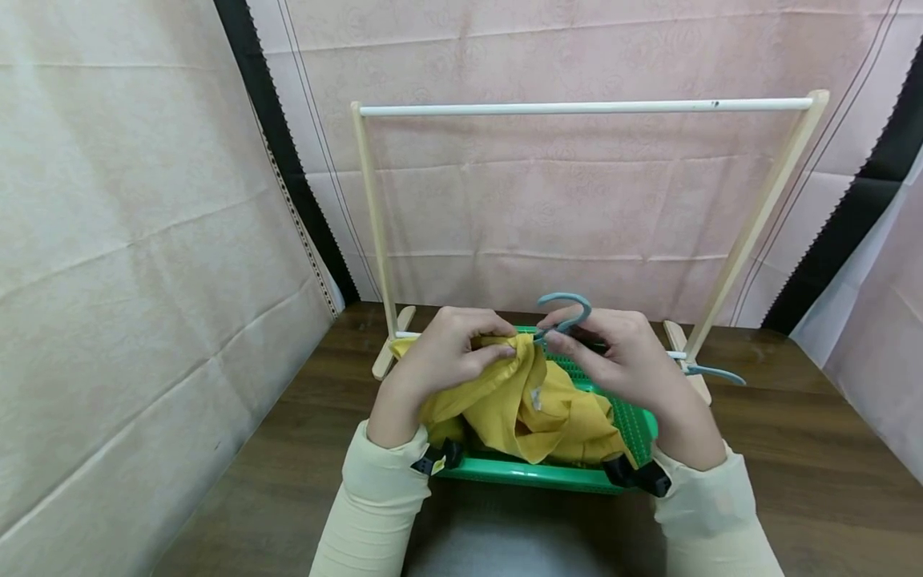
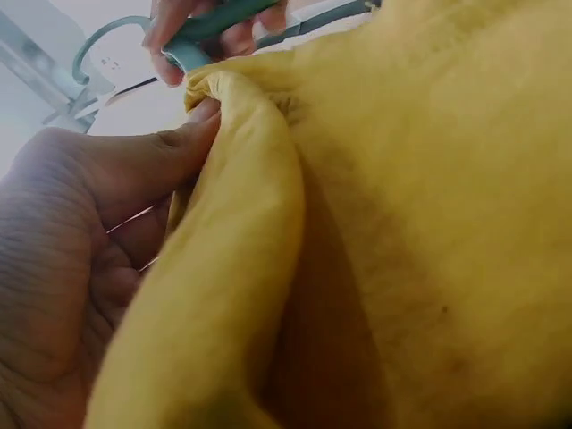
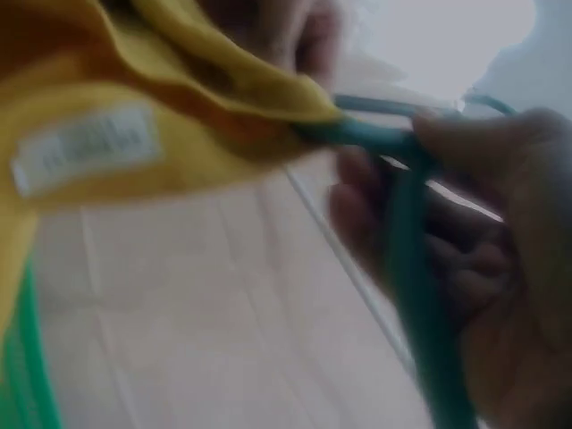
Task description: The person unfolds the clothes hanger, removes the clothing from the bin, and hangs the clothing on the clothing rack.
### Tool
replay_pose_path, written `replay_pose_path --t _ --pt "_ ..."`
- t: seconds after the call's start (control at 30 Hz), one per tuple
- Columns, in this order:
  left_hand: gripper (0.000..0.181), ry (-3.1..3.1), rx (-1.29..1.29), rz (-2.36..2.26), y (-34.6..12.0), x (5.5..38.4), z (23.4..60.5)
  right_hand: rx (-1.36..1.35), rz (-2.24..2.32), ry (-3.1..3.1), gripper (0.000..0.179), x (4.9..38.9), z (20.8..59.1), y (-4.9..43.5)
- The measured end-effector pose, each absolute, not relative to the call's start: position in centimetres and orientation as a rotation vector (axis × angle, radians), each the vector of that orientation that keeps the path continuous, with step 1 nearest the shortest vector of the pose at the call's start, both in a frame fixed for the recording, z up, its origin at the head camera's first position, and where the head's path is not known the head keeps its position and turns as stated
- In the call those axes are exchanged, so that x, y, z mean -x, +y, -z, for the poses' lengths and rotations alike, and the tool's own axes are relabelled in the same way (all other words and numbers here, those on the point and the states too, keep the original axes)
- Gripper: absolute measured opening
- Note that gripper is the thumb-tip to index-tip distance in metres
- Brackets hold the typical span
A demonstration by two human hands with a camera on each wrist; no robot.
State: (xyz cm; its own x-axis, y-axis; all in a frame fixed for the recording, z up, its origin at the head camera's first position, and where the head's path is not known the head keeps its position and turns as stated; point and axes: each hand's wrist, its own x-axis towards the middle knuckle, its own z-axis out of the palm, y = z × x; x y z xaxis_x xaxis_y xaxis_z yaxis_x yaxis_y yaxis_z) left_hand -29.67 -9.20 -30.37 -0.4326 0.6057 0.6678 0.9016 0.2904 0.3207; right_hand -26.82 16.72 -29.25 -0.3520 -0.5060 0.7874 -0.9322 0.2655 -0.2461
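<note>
A yellow garment point(image 1: 534, 401) lies bunched over the basket, its upper edge lifted. My left hand point(image 1: 461, 349) pinches that edge between thumb and fingers; in the left wrist view the thumb presses the folded cloth point(image 2: 241, 206). With the fingertips of my right hand point(image 1: 623, 353) I grip a blue-green clothes hanger point(image 1: 566, 296) just below its hook, which points up. In the right wrist view one hanger arm point(image 3: 357, 134) runs into the garment's opening, its end hidden by cloth, while the other slants down past my palm. A white label point(image 3: 94, 147) shows on the garment.
The green plastic basket point(image 1: 534, 474) stands on the brown wooden table point(image 1: 303, 481). Behind it rises a rack with a white top bar point(image 1: 577, 107) and pale side posts. By its right foot lies a curved blue piece point(image 1: 717, 373). Cloth sheets point(image 1: 548, 208) hang around the table.
</note>
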Motion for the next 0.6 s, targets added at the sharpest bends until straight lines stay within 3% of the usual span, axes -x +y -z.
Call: replay_pose_path --t 0.27,0.6 --pt "0.01 -2.18 1.289 0.964 -9.7 29.9 30.4 -1.098 -0.824 -2.272 0.023 26.1 28.6 20.7" --pt "0.01 -2.182 1.271 0.977 -10.2 29.9 30.2 -1.149 -0.838 -2.217 0.025 26.5 28.6 21.0"
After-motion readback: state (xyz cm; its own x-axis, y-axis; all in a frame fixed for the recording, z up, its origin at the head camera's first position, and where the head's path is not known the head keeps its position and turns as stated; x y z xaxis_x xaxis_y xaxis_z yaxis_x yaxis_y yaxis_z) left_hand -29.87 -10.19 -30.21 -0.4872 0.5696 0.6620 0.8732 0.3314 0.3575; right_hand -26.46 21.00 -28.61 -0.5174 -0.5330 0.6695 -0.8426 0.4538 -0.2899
